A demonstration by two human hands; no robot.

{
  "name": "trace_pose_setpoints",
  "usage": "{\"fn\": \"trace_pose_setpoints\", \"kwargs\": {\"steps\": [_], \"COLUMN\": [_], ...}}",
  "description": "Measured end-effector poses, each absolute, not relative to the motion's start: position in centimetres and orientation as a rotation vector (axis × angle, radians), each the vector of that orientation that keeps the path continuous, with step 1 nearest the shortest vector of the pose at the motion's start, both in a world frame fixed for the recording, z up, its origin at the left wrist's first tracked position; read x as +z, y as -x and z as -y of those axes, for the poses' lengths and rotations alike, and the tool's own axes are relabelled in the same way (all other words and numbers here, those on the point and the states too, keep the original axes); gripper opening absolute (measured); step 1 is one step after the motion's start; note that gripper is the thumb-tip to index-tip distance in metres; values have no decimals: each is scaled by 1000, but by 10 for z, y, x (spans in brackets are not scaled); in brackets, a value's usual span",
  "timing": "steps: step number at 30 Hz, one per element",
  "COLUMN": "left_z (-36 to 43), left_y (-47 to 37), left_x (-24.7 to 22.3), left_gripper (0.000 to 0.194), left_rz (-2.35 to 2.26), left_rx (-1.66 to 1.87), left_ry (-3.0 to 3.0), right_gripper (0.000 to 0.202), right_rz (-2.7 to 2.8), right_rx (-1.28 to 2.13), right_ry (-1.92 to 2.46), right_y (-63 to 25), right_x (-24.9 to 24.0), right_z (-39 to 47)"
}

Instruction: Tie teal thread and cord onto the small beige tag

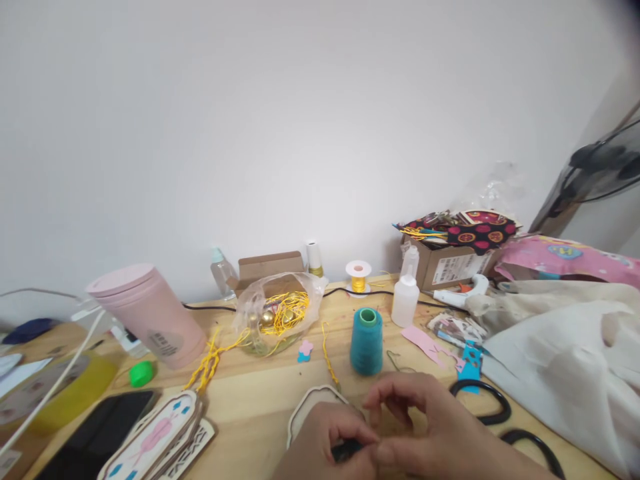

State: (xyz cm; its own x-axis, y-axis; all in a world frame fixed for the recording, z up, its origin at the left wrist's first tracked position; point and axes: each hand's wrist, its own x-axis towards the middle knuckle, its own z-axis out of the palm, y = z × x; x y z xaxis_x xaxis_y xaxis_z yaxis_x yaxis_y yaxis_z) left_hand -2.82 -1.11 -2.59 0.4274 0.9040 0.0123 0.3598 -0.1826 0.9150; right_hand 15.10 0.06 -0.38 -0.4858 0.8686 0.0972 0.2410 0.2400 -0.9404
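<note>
Meeting at the lower edge of the view, the left hand and right hand touch near the thumbs. The left grip is narrow around a small dark object, mostly hidden by fingers; the right grip is curled, and I cannot tell whether it holds anything. Just beyond the left hand lies a pale, wood-edged plaque, partly covered, with a twisted yellow cord leading away from its far end. Leftward, a band of grained wooden surface gives room before a stack of painted tags and a flat black phone. Rightward, looped black handles limit the space, and rumpled white cloth spreads over that side. Ahead stands a ridged teal thread cone, with a thin pink cut-out to its right. Further back, a smooth pink tumbler leans in the view, a crinkled clear bag holds tangled yellow cord and shiny gold balls, and a squeeze bottle stands upright. Near the plain wall, a cardboard box brims with dark patterned fabric
</note>
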Motion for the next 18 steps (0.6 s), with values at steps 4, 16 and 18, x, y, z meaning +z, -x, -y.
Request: {"fn": "trace_pose_setpoints", "kwargs": {"steps": [4,16,18], "left_z": [11,11,10], "left_y": [29,26,26], "left_x": [-34,-35,-31], "left_gripper": [13,13,13], "left_rz": [-1127,-1239,-1240], "left_rx": [682,690,678], "left_ry": [-1690,-1562,-1581], "right_gripper": [5,8,7], "right_rz": [2034,1997,2058], "right_rx": [984,1125,1065], "right_ry": [975,883,843], "right_y": [-149,-152,-152], "right_x": [-4,-1,1], "right_z": [0,-1,-2]}}
